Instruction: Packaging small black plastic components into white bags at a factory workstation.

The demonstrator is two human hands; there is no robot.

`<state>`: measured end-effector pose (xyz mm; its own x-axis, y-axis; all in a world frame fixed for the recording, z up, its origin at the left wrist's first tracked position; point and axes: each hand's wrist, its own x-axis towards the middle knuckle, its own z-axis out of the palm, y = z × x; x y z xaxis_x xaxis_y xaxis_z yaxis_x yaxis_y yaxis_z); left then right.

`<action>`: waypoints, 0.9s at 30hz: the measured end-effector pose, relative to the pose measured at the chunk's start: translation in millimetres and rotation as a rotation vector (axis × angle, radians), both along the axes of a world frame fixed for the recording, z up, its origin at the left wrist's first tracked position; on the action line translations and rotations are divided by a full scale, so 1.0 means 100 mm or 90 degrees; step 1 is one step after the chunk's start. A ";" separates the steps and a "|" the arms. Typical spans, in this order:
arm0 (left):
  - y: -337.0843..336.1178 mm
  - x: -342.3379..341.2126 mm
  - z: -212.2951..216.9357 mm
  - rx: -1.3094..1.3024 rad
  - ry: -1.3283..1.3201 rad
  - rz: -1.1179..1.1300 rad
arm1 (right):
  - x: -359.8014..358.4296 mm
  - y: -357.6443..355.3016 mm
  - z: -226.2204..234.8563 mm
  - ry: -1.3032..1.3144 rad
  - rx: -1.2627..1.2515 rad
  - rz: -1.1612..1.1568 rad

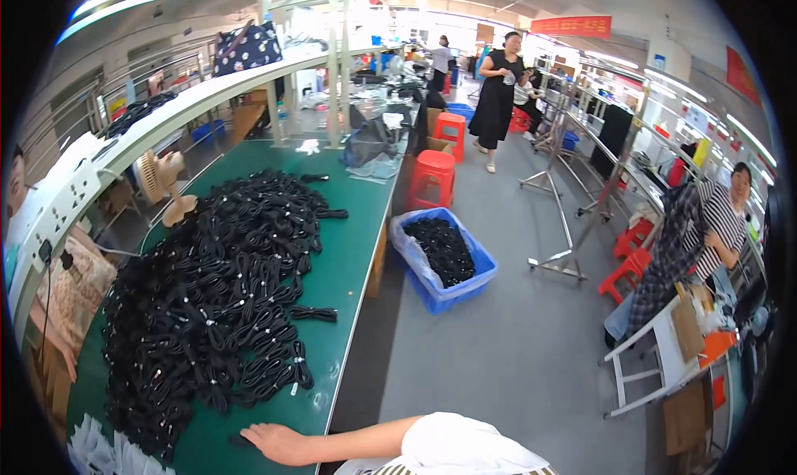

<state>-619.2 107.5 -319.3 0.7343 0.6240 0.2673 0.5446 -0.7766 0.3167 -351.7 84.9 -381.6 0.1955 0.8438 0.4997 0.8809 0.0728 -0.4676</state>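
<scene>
My left hand (281, 443) reaches in from the lower edge and rests palm down on the green-topped table (349, 255), its fingers stretched to the left. A small dark patch lies at the fingertips, too unclear to name. Just beyond the hand spreads a large heap of black bundled cables (224, 288), each coiled and tied. A few bundles lie apart at the heap's right side, among them one cable bundle (314, 314). Below the heap, at the lower left, are white strips or bags (112, 450). My right hand does not show.
On the floor right of the table stands a blue crate (452, 296) lined with plastic and filled with black pieces. Red stools (432, 176) stand behind it. A beige fan (170, 188) sits on the table's far left. Metal racks (554, 255), a folding chair (656, 359) and several people are around the aisle.
</scene>
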 end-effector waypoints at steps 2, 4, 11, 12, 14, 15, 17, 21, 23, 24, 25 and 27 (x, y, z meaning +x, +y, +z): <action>0.05 0.01 -0.05 0.007 0.001 0.007 | 0.04 -0.32 0.02 0.081 0.044 -0.003; 0.06 0.00 -0.08 0.009 -0.001 -0.001 | 0.13 -0.60 -0.04 0.088 0.056 -0.001; 0.05 0.01 -0.18 0.132 -0.066 -0.032 | 0.23 -0.77 -0.22 0.094 0.224 -0.025; 0.10 0.01 -0.22 0.134 -0.069 -0.047 | 0.26 -0.78 -0.21 0.090 0.197 -0.028; 0.12 0.03 -0.29 0.167 -0.081 -0.060 | 0.30 -0.85 -0.19 0.082 0.140 -0.024; 0.13 0.04 -0.32 0.184 -0.087 -0.063 | 0.31 -0.89 -0.19 0.079 0.142 -0.031; 0.11 0.05 -0.26 0.177 -0.080 -0.058 | 0.27 -0.86 -0.16 0.074 0.156 -0.038; 0.08 -0.03 -0.31 0.142 -0.064 -0.015 | 0.23 -0.81 -0.12 0.114 0.189 -0.003; -0.06 -0.01 -0.16 0.050 0.004 0.047 | 0.14 -0.78 0.06 0.210 0.129 -0.004; 0.01 -0.03 -0.26 0.059 0.029 0.008 | 0.21 -0.88 0.20 0.265 0.081 0.001; 0.34 0.17 0.12 -0.312 0.313 0.032 | 0.21 -0.85 0.24 0.301 0.062 -0.001; -0.03 0.09 0.00 -0.068 0.048 0.005 | 0.24 -0.82 0.32 0.312 0.058 -0.024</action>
<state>-610.7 104.6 -319.7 0.7444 0.6521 0.1437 0.5760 -0.7360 0.3557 -327.6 2.5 -350.1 0.4556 0.7888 0.4127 0.5619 0.1047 -0.8205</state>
